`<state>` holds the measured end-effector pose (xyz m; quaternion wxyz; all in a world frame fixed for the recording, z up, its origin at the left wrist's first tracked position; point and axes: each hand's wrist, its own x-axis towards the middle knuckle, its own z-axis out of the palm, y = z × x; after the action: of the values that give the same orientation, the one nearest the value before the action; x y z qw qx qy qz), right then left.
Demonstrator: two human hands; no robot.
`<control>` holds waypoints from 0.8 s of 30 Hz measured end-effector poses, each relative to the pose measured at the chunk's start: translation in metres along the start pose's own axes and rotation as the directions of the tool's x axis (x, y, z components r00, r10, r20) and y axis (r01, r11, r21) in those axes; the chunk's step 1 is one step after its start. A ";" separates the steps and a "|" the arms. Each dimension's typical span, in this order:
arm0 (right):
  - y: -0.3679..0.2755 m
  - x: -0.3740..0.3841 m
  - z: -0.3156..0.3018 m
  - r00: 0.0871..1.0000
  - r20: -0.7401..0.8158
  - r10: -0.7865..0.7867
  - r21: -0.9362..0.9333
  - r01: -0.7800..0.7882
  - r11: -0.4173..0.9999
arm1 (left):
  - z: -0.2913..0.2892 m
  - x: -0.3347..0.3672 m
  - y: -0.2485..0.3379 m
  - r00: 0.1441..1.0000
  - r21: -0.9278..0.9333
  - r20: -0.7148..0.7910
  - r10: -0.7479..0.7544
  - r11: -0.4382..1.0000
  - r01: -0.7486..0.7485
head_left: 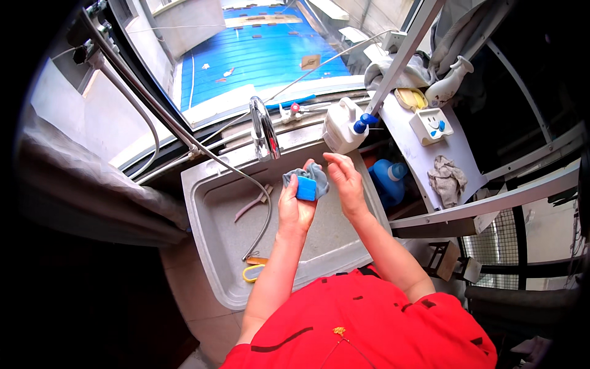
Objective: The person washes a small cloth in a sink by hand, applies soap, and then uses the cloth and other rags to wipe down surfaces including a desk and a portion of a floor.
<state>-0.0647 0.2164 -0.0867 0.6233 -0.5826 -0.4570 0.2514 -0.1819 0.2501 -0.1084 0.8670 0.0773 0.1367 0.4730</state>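
Over the grey sink, my left hand is closed around a blue rectangular block that looks like a bar of soap. A crumpled grey-blue cloth is bunched in the same hand, behind and beside the block. My right hand is raised just to the right of the cloth, fingers extended and holding nothing. A small gap separates it from the cloth. Beyond both hands, the chrome faucet stands at the sink's far edge.
A grey hose trails into the basin, near a yellow-handled tool. A white pump jug stands at the far right corner. On the right shelf are a smiling soap box, a vase and a rag; a blue bottle sits below.
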 end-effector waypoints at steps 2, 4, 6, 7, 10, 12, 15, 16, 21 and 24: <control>0.016 -0.001 0.004 0.917 0.163 0.363 0.504 -0.394 0.769 | 0.002 0.000 -0.003 0.994 -0.088 0.038 -0.103 0.990 0.106; 0.016 -0.005 0.016 0.750 0.485 0.450 0.738 -0.627 0.250 | 0.003 -0.006 -0.010 0.997 0.184 0.000 0.074 0.980 -0.073; 0.014 -0.015 0.028 0.773 0.500 0.391 0.763 -0.607 0.223 | 0.012 -0.010 -0.016 0.898 0.633 0.049 0.437 0.682 -0.367; 0.015 -0.019 0.036 0.807 0.492 0.327 0.766 -0.580 0.278 | 0.010 -0.009 -0.015 0.802 0.726 0.179 0.571 0.473 -0.499; 0.019 -0.019 0.036 0.828 0.362 0.429 0.818 -0.502 0.280 | 0.009 -0.005 -0.017 0.802 0.778 0.157 0.576 0.428 -0.459; 0.018 -0.022 0.042 0.798 0.298 0.523 0.819 -0.495 0.289 | 0.003 0.001 -0.010 0.755 0.803 0.194 0.627 0.340 -0.489; 0.017 -0.036 0.048 0.822 0.295 0.486 0.788 -0.498 0.364 | 0.003 -0.002 0.001 0.737 0.921 0.326 0.592 -0.022 -0.389; 0.009 -0.037 0.046 0.806 0.308 0.505 0.786 -0.515 0.343 | 0.001 0.000 0.001 0.687 0.871 0.489 0.538 -0.258 -0.418; 0.016 -0.024 0.025 0.799 0.472 0.372 0.835 -0.541 0.101 | 0.013 -0.030 -0.026 0.793 0.845 0.527 0.306 -0.288 -0.450; 0.018 -0.023 0.017 0.797 0.471 0.377 0.819 -0.554 0.148 | 0.022 -0.041 -0.036 0.730 0.810 0.586 0.352 -0.276 -0.517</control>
<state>-0.0859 0.2094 -0.1121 0.6919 -0.2024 -0.0680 0.6897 -0.1670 0.1958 -0.0901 0.3006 0.7400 0.3402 0.4962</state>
